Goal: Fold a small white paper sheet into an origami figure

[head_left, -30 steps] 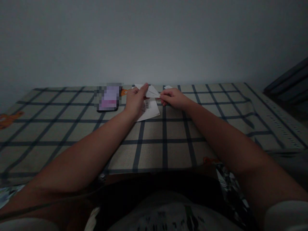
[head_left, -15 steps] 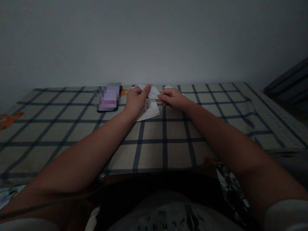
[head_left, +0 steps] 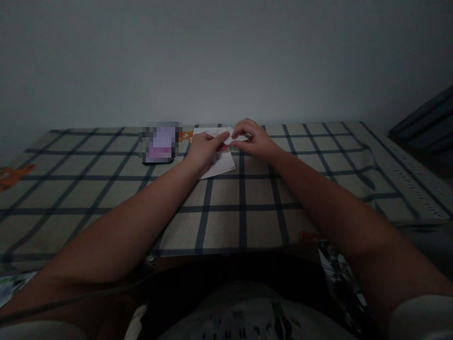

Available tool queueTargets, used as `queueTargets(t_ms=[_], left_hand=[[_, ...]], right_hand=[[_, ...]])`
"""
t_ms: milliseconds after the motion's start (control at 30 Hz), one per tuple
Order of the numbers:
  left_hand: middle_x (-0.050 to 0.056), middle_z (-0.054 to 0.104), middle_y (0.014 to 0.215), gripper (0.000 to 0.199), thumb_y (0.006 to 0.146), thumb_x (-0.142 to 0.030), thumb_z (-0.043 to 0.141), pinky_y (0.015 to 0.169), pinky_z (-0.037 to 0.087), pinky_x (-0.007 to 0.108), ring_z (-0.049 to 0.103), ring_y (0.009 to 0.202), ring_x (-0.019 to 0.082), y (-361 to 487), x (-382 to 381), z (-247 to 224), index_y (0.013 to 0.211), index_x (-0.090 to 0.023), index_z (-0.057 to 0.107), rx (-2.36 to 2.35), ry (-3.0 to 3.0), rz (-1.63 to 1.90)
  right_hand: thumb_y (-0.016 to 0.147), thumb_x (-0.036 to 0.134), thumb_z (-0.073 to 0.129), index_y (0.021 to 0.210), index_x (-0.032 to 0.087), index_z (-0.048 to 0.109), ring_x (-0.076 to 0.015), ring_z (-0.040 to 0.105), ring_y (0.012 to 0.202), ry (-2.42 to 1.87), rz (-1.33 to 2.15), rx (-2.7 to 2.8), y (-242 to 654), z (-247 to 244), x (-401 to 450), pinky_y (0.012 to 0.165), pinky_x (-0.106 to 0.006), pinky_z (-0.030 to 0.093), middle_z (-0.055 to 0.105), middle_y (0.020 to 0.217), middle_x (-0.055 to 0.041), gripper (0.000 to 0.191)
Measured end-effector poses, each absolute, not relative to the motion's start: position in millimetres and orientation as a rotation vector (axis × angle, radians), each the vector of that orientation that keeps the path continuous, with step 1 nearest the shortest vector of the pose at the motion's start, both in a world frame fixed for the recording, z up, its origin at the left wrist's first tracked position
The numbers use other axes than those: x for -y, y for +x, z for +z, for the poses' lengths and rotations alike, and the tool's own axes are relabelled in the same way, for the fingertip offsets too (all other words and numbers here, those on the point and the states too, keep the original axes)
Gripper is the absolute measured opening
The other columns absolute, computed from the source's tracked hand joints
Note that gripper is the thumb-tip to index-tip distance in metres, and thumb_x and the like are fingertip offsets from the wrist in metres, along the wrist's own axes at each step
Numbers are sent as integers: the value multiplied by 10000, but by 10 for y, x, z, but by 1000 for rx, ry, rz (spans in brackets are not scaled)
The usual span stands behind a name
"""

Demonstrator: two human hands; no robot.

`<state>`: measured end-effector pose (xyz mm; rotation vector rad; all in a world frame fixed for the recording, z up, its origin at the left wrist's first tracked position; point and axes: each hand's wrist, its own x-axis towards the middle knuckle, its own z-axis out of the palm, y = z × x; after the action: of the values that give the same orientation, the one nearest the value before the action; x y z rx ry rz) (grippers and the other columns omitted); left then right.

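Note:
My left hand (head_left: 205,147) pinches a small piece of white paper (head_left: 230,140) between thumb and fingers. Just to the right, my right hand (head_left: 252,138) is curled round the other side of the same piece, its thumb and fingertips at the paper. Under and behind my left hand lies a larger white sheet (head_left: 222,165) with dark printed or drawn marks, partly hidden by that hand. How the small piece is folded is too dim to make out.
A phone (head_left: 161,144) with a blurred lit screen lies left of my left hand. A checked cloth (head_left: 226,226) with orange bear figures covers the table, which meets a plain wall (head_left: 226,61). A dark striped object stands at the far right.
My left hand has shifted slightly right with the paper. The fingers of my right hand have risen and arched over it, and less of the small piece shows.

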<state>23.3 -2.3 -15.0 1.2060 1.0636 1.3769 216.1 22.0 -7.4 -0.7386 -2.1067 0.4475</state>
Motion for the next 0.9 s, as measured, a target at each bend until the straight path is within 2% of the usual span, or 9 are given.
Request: queueTargets(t_ms=[100, 233, 467, 633, 733, 900], left_hand=[[30, 677, 592, 328, 709, -397, 902, 501, 429, 227, 579, 514, 106, 240, 56, -127, 666, -157, 682, -1047, 1236, 1347], [46, 698, 630, 330, 708, -377, 908, 546, 463, 237, 618, 548, 113, 240, 62, -124, 667, -147, 675, -1047, 1198, 1357], [50, 709, 655, 273, 712, -311, 890, 581, 500, 232, 656, 587, 121, 232, 20, -151, 675, -143, 680, -1018, 1159, 1344], [40, 714, 692, 207, 713, -171, 835, 671, 559, 215, 672, 639, 101, 240, 35, -106, 677, -151, 632, -919, 1072, 1332], [39, 727, 750, 135, 719, -139, 799, 689, 580, 216, 679, 662, 103, 246, 56, -76, 766, -145, 673, -888, 1089, 1293], [50, 744, 839, 269, 689, -97, 797, 690, 601, 229, 707, 703, 120, 257, 87, -51, 940, -134, 707, -903, 1047, 1251]], right_hand=[[840, 429, 803, 945, 205, 664, -242, 586, 1068, -664, 398, 2177, 2166, -82, -238, 987, -395, 462, 649, 1055, -76, 283], [888, 404, 759, 983, 201, 696, -235, 608, 1037, -697, 430, 2178, 2175, -101, -253, 963, -386, 470, 667, 1057, -80, 233], [870, 337, 757, 958, 206, 729, -227, 609, 1008, -715, 463, 2124, 2177, -98, -230, 935, -382, 481, 664, 1047, -70, 161], [892, 333, 722, 970, 204, 728, -231, 608, 1027, -766, 484, 2105, 2193, -59, -199, 920, -377, 485, 662, 1057, -79, 151], [899, 345, 711, 963, 205, 706, -236, 602, 1051, -780, 468, 2101, 2201, -69, -206, 930, -377, 480, 656, 1070, -82, 155], [834, 400, 805, 922, 201, 647, -231, 577, 1021, -763, 400, 2168, 2198, -111, -240, 946, -373, 470, 634, 1039, -73, 269]])
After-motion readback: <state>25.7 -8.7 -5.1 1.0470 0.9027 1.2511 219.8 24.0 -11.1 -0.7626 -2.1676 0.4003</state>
